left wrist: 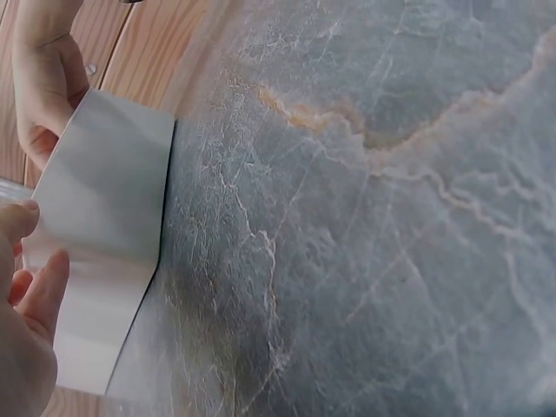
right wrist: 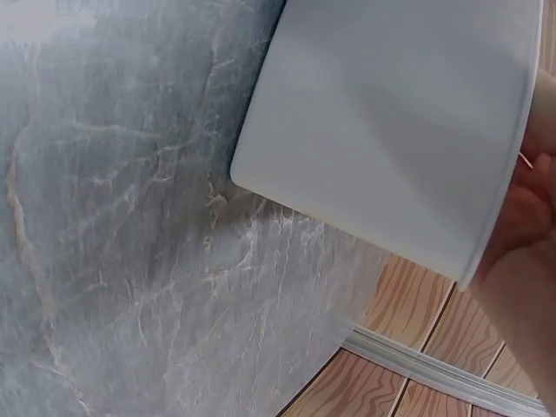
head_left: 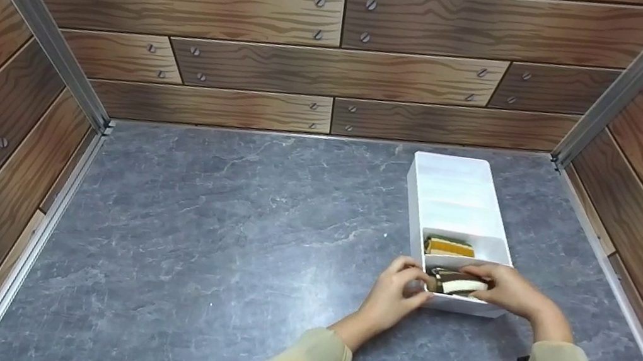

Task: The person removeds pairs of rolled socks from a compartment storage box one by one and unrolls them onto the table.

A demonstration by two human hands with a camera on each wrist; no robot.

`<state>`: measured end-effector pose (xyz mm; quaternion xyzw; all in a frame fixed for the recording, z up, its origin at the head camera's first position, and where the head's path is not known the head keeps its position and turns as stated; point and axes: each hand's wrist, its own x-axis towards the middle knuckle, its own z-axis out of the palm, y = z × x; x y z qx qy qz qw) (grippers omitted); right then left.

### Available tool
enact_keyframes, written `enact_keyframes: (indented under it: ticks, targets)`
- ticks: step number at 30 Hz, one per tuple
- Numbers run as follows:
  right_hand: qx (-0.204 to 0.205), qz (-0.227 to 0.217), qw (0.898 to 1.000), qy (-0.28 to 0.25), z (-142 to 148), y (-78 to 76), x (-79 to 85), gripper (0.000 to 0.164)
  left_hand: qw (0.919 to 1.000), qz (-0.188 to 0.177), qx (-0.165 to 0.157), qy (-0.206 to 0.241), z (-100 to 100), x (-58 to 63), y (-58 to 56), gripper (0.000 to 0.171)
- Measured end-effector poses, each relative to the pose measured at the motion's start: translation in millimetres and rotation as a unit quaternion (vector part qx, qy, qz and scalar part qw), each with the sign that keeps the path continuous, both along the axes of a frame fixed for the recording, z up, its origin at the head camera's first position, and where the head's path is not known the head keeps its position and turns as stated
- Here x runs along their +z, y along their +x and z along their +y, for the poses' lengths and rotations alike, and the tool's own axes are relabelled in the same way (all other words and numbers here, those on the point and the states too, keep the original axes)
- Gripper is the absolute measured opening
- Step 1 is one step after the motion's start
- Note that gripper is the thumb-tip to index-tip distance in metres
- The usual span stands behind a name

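A white divided box (head_left: 413,204) stands lengthwise on the table's right side. In its nearest compartment lies a brown-and-white folded bundle (head_left: 462,285) that looks like cloth. My left hand (head_left: 395,290) is at the box's near left corner, index finger curled over the bundle's left end and thumb low by the front wall. Reaching in over the right wall, my right hand (head_left: 512,292) grips the bundle's right end, its fingertips partly hidden. Both wrist views show mainly the box's outer walls, with left fingers (left wrist: 48,295) against one and right fingers (right wrist: 526,204) behind the rim.
The compartment behind holds a yellow-and-green folded bundle (head_left: 450,247). Farther back, the box's far part (head_left: 455,184) shows only white. Wood-patterned panels (head_left: 338,68) with metal edge strips enclose the grey marbled table (head_left: 212,228) at the back and both sides.
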<state>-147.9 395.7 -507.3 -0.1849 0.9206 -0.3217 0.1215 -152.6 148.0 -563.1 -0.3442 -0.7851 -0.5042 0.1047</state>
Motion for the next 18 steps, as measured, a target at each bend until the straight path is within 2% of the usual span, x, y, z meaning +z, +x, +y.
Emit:
enact_keyframes:
  ticks: [5, 11, 18]
  targets:
    - [0.018, -0.022, 0.999, -0.037, -0.3, -1.3, -0.2, 0.029, 1.0, 0.0, 0.0, 0.003, -0.2, -0.1, -0.2, 0.017]
    - [0.018, -0.049, 0.997, -0.048, 0.7, -1.6, 0.2, 0.03, 1.0, -0.004, -0.002, 0.004, -0.3, -0.1, 0.0, 0.018]
    - [0.021, -0.035, 0.998, -0.05, 4.0, 0.8, 1.9, 0.035, 0.9999, 0.002, -0.007, 0.014, -0.7, -0.6, 0.5, 0.016]
